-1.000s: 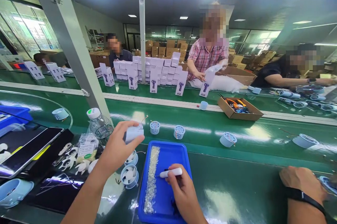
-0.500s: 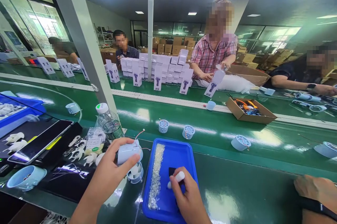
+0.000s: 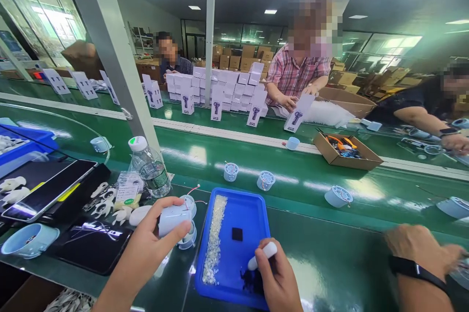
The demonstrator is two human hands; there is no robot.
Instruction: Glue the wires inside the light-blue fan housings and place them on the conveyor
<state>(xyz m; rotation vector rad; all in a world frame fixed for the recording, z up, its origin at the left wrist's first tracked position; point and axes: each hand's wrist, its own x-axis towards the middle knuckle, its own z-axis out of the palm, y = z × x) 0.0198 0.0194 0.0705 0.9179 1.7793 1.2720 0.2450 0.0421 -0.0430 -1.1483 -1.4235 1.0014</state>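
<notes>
My left hand (image 3: 146,248) grips a pale blue fan housing (image 3: 172,218) with a thin red wire, holding it just left of a blue tray (image 3: 252,209). Right below it on the bench lies another fan housing (image 3: 188,239). My right hand (image 3: 280,282) holds a small white pen-like tool (image 3: 262,256) over the tray's near right corner. Inside the tray lie a strip of tiny clear beads (image 3: 216,236) and a small black square (image 3: 237,234).
A co-worker's hand with a black wristband (image 3: 421,258) rests at the right. Fan housings (image 3: 266,180) ride the green conveyor (image 3: 293,190). A water bottle (image 3: 148,165), white fan blades (image 3: 106,204), a tablet (image 3: 47,190) and a cardboard box (image 3: 344,151) stand around. People work across the belt.
My left hand has lowered the fan housing toward the bench. My right hand drew back with the tool to the tray's near edge, uncovering the black square.
</notes>
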